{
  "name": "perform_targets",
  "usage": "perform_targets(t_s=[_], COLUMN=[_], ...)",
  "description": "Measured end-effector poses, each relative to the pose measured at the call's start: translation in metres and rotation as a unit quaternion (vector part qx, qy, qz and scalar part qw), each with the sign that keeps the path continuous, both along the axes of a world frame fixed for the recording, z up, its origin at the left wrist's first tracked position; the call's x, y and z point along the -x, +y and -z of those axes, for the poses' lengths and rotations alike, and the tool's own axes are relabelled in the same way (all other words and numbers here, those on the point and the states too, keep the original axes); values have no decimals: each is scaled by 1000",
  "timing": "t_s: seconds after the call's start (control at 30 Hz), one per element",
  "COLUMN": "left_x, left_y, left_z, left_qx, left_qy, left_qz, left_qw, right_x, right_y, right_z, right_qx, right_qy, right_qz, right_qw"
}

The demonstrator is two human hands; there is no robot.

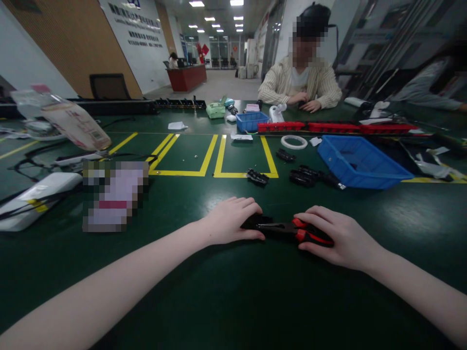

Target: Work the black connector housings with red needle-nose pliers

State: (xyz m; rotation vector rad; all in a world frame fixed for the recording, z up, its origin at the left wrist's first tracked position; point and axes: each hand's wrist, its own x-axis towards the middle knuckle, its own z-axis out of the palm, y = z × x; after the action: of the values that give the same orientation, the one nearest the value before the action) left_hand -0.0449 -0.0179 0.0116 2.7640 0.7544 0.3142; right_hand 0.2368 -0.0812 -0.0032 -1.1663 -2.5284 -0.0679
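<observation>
In the head view my right hand (341, 236) is wrapped round the red and black handles of long-nose pliers (280, 227). Their dark jaws point left and touch a small black plastic part (255, 221). My left hand (233, 219) grips that part between thumb and fingers, low over the green table. Fingers cover much of it, and its exact kind does not show. Beyond my hands lie similar black parts (302, 175), another black piece (258, 176) and a smaller one (285, 155).
A blue bin (365, 163) stands at the right behind my hands. A tape roll (294, 142) and long red strips (328, 127) lie farther back. At the left are a bottle (73, 121), a white power bank-like block (40, 199) and cables. A person (301, 73) sits opposite.
</observation>
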Motion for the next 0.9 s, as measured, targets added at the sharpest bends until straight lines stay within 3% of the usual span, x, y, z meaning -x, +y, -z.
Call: perform_targets(t_s=[0.33,0.9], left_x=[-1,-2], left_y=[-5,-3], left_z=[-4,-5], left_qx=[-7,7], left_qy=[36,37], left_qz=[56,60], left_qw=[998,998], right_x=[2,4], right_y=[0,-1], right_z=[-2,-6], right_qx=[26,-8], right_qy=[4,0], right_qz=[1,-23], right_qw=[1000,1000])
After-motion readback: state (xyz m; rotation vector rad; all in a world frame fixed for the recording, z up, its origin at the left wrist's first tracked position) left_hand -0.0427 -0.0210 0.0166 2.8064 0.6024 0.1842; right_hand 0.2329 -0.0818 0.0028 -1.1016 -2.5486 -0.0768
